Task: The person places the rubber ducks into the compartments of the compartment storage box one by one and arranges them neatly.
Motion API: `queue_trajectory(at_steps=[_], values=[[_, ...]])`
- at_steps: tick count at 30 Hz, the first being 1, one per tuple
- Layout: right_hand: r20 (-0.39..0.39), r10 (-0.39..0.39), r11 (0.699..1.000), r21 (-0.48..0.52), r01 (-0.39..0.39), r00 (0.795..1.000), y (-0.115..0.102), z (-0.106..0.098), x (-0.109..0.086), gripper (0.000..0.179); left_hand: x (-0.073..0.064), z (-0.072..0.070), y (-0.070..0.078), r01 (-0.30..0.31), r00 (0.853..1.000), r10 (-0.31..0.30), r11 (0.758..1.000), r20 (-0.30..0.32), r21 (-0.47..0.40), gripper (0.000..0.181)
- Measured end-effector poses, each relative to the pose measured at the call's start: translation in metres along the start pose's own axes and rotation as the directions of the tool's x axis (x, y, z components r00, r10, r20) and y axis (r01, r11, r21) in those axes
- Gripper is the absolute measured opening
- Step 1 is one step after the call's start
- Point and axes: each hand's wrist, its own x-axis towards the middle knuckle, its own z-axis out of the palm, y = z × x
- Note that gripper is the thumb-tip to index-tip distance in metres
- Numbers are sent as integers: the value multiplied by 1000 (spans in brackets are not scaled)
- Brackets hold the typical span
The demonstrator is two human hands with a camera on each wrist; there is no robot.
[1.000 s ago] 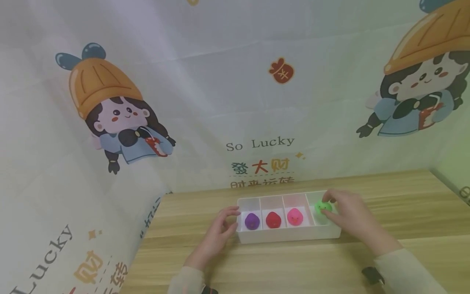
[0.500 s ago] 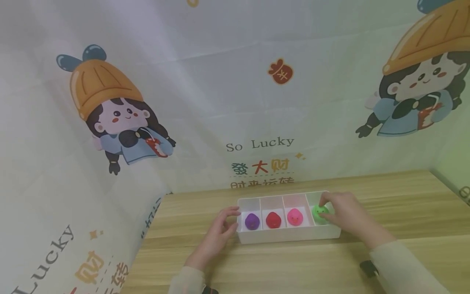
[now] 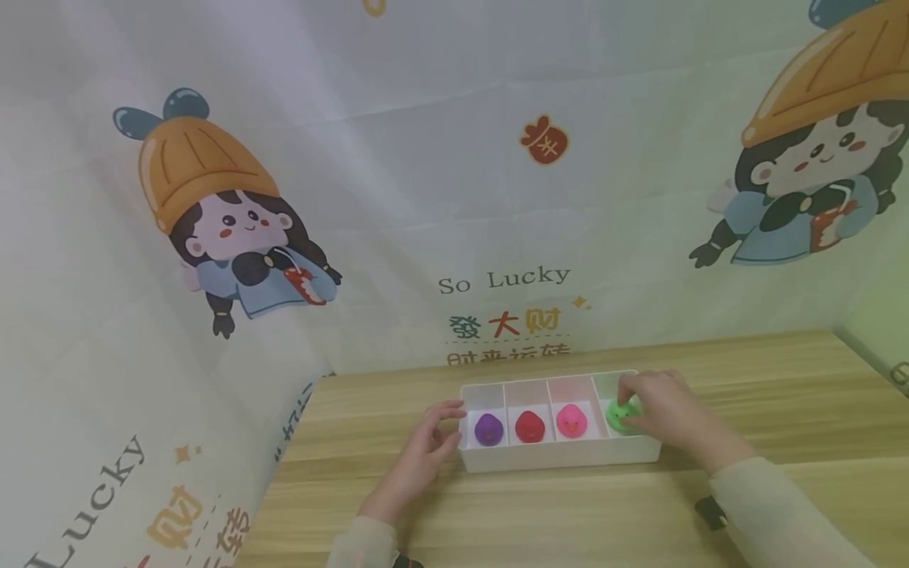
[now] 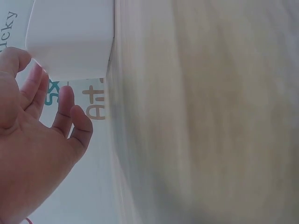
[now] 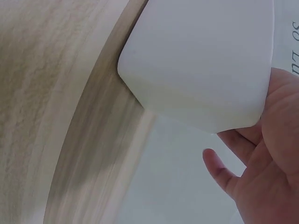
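Note:
A white box [image 3: 561, 455] with a row of compartments stands on the table. From left to right it holds a purple toy duck [image 3: 488, 429], a red toy duck [image 3: 529, 427] and a pink toy duck [image 3: 571, 421], one per compartment. In the rightmost compartment my right hand [image 3: 671, 414] pinches a green toy duck [image 3: 622, 415] between thumb and index finger. My left hand [image 3: 417, 454] rests its relaxed fingertips against the box's left end. In the right wrist view the box wall hides the ducks and the pinching fingertips.
The wooden table [image 3: 568, 513] extends in front of the box and to both sides. Behind it hangs a pale printed cloth [image 3: 426, 181] with cartoon figures and lettering, which also covers the left side.
My right hand has lowered the green duck into the rightmost compartment and shifted slightly left. The left hand has stayed at the box's end.

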Motion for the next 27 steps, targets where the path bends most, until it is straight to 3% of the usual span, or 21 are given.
queue_trajectory(at_steps=[10, 15, 19, 22, 24, 27], values=[[37, 28, 1000, -11, -28, 999, -3, -4, 0, 23, 4, -1, 2, 2, 1000, -2, 1000, 8, 1, 30], [-16, 53, 999, 12, -53, 998, -8, 0, -2, 18, 6, -1, 1, -15, 1000, 15, 1000, 10, 21, 30], [-86, 84, 996, 23, -82, 993, -17, -1, -3, 23, 7, -1, -14, -3, 1000, 3, 995, -2, 104, 31], [-126, 90, 996, -15, -93, 988, -30, -4, -3, 32, 8, -2, -19, 5, 1000, 0, 976, -24, 217, 29], [-135, 108, 992, -51, -115, 985, -39, -5, -3, 40, 9, -3, -11, 18, 999, -4, 953, -46, 301, 28], [-139, 149, 981, -107, -164, 979, -52, -5, -2, 52, 13, 1, 3, 45, 995, 3, 889, -103, 455, 29]])
